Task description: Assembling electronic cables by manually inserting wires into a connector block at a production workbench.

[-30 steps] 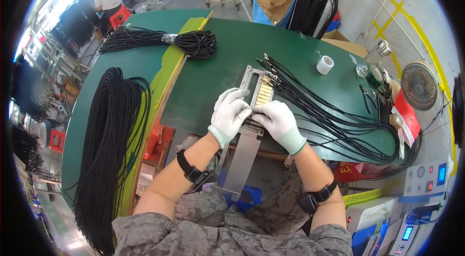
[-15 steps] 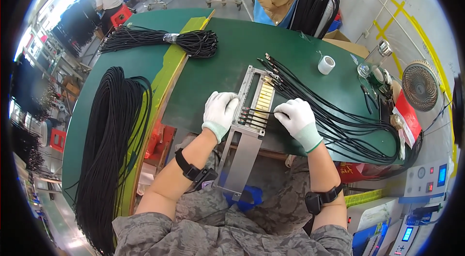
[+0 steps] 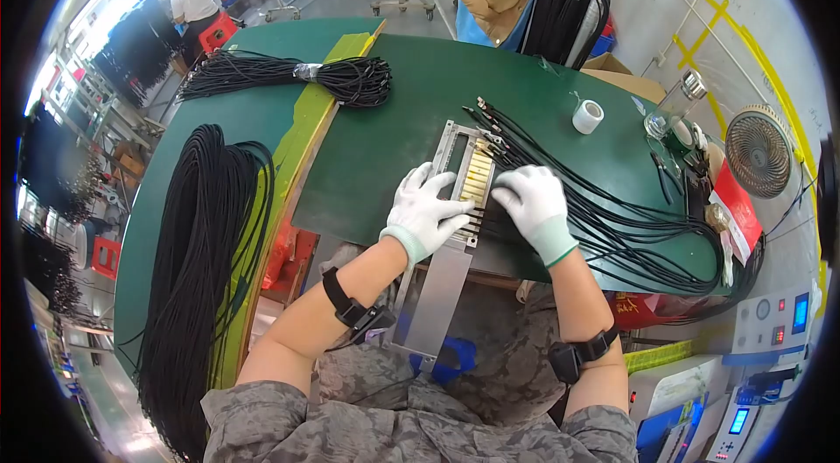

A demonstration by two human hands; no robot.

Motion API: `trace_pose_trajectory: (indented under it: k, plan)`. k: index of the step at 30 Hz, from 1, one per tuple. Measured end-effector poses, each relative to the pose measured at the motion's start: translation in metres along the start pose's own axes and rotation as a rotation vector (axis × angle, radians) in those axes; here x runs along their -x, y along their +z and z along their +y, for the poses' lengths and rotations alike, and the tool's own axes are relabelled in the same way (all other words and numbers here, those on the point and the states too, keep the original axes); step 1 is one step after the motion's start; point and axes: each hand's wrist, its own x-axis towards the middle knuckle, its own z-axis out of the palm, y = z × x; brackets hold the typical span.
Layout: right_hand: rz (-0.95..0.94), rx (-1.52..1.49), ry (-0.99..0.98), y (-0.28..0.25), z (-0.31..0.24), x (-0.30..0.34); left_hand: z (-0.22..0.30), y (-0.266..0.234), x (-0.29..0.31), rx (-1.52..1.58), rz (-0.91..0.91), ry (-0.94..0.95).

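A grey metal fixture plate [image 3: 454,144] with a row of brass slots lies on the green table [image 3: 394,122] and hangs over its front edge. My left hand [image 3: 425,210], in a white glove, rests flat on the plate's near left part with fingers spread. My right hand [image 3: 528,197], also gloved, presses on the black cables [image 3: 604,209] at the plate's right side. Those cables fan out to the right across the table. Whether the right fingers pinch a cable I cannot tell.
A large bundle of black cables [image 3: 197,262] hangs over the left table. A tied cable bundle [image 3: 289,76] lies at the back left. A white tape roll [image 3: 587,116], small tools and a fan [image 3: 758,150] stand right. Another person [image 3: 194,1] sits far back.
My hands were close together on the plate, then drew apart. Now the left hand lies lower on the plate and the right hand has come back toward its right edge.
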Motion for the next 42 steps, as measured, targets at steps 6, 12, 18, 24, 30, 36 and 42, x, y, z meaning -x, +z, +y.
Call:
trace_pose_trajectory:
  k: [6, 12, 18, 24, 30, 36, 42]
  plan:
    - [-0.061, 0.148, 0.117, 0.018, 0.031, 0.004, 0.001, 0.011, 0.011, 0.028, -0.04, -0.043]
    - [-0.067, 0.205, 0.114, 0.01, 0.024, 0.001, 0.014, 0.0, 0.022, 0.061, 0.014, -0.06]
    - [-0.006, -0.095, -0.062, -0.011, 0.007, -0.001, 0.0, -0.009, 0.015, 0.251, 0.118, -0.207]
    - [-0.207, -0.324, -0.035, -0.015, -0.029, 0.009, -0.005, -0.004, 0.014, 0.393, 0.267, -0.24]
    - [-0.199, -0.365, -0.084, -0.008, -0.031, 0.006, -0.017, -0.001, 0.014, 0.367, 0.293, -0.173]
    - [-0.178, -0.286, -0.033, -0.012, -0.01, 0.006, -0.02, -0.005, 0.01, 0.248, 0.248, -0.292]
    - [-0.244, -0.109, -0.061, -0.007, -0.01, 0.011, -0.016, -0.002, 0.008, 0.259, 0.135, -0.337]
